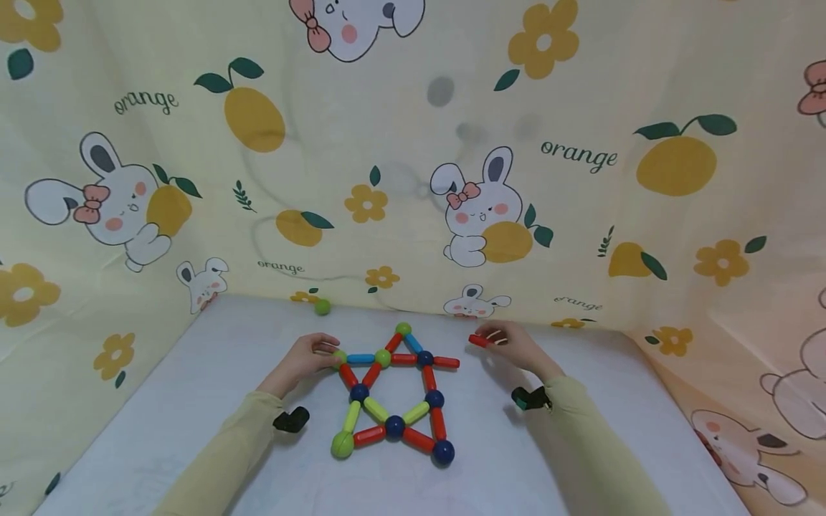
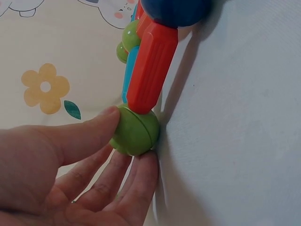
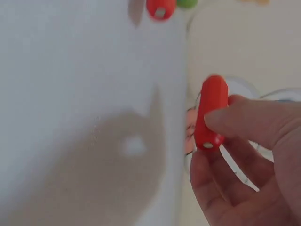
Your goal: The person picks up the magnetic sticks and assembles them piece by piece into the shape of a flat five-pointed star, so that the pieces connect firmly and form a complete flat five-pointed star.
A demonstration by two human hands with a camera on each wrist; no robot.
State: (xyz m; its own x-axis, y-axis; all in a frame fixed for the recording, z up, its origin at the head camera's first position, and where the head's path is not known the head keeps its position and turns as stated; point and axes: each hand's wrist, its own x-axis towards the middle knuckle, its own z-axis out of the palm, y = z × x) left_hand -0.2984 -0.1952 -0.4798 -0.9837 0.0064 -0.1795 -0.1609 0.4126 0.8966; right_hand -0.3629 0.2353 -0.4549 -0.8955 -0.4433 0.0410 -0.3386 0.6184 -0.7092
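A flat figure of magnetic rods and balls lies on the white table, with red, blue and light green rods joined by dark blue balls (image 1: pixel 394 428) and green balls (image 1: pixel 383 357). My left hand (image 1: pixel 308 360) pinches the green ball (image 2: pixel 136 129) at the figure's left corner between thumb and fingers; a red rod (image 2: pixel 153 68) and a blue rod meet there. Right of the figure, my right hand (image 1: pixel 516 348) pinches a loose red rod (image 3: pixel 212 113) above the table. Near it, another red rod (image 1: pixel 447 362) sticks out rightward from a dark blue ball (image 1: pixel 424 357), its outer end free.
A single green ball (image 1: pixel 322 307) lies at the table's back edge. Behind the white table (image 1: pixel 561 459) hangs a cream cloth (image 1: pixel 400 107) printed with rabbits and oranges. Each wrist wears a small dark camera.
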